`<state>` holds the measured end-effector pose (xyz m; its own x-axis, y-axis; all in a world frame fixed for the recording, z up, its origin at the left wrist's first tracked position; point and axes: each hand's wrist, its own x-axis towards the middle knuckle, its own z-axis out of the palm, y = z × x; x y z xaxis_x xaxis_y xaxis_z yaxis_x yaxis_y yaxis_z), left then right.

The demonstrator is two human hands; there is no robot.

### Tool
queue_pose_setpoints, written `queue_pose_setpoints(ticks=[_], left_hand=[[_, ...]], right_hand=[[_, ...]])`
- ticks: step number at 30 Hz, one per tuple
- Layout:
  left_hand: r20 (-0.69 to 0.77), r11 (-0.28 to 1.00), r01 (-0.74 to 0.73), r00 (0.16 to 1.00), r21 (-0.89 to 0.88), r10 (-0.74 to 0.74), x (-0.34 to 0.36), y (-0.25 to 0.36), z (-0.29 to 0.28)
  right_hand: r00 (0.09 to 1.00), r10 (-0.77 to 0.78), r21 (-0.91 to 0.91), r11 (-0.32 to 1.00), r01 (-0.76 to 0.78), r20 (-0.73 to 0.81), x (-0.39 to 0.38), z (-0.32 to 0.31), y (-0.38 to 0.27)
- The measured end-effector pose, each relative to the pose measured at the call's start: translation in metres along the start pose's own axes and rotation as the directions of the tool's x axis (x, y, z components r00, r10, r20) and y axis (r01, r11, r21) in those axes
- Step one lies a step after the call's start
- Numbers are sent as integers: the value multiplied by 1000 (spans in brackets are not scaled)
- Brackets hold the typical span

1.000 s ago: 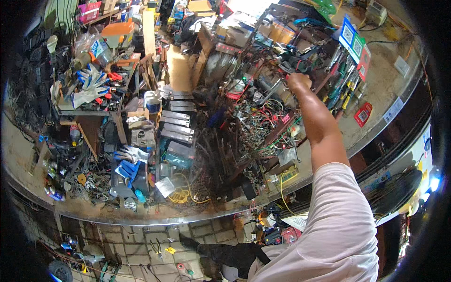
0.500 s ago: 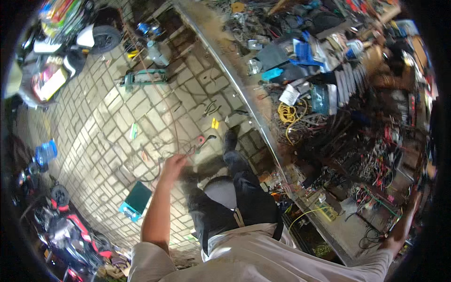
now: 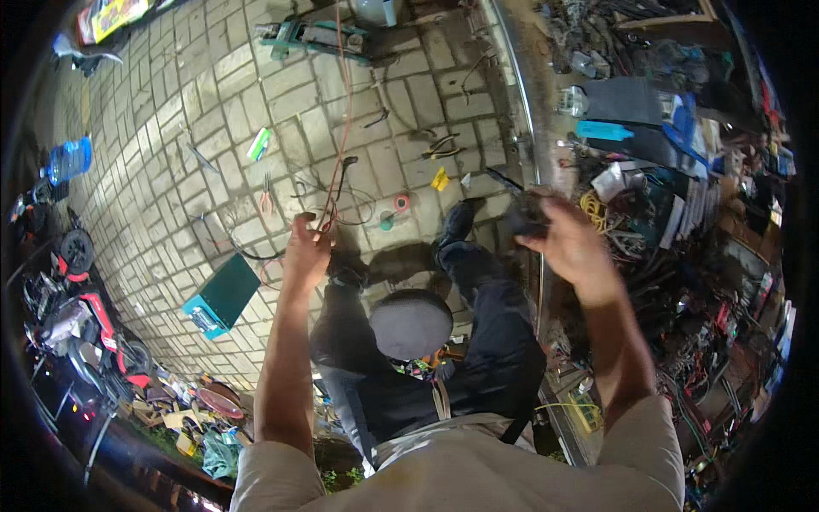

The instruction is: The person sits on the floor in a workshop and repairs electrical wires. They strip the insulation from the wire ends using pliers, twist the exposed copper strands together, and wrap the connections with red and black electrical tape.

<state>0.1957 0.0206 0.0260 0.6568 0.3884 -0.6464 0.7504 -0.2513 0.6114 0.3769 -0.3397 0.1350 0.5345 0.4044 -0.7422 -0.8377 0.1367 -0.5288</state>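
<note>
Grips of the left hand [image 3: 307, 252] and the right hand [image 3: 570, 239]

The left hand was partly closed, thumb and forefinger brought together on a thin reddish wire [image 3: 347, 102]; the wire ran from these fingertips up to the top of the view, above the paved floor [image 3: 162, 213]; the remaining fingers were curled, and whether they held anything could not be told. The right hand was bent around a dark object [image 3: 531, 215], thumb below and fingers above; blur hid the object's kind and its exact contact with the palm; this grasp lay beside the metal bench edge [image 3: 517, 85]. A teal box [image 3: 223, 294] stood lower left of the left hand; pliers [image 3: 442, 147] and a red ring-shaped roll [image 3: 402, 203] lay on the floor between the hands, farther forward.
</note>
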Motion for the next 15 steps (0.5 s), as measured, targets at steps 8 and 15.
queue_pose_setpoints(ticks=[8, 15], left_hand=[[-27, 912, -308, 950, -270, 312, 35, -73, 9], [-112, 550, -323, 917, -770, 383, 34, -114, 34]], right_hand=[[986, 137, 361, 918, -163, 95, 175, 134, 216], [932, -43, 77, 997, 17, 360, 186, 142, 271]])
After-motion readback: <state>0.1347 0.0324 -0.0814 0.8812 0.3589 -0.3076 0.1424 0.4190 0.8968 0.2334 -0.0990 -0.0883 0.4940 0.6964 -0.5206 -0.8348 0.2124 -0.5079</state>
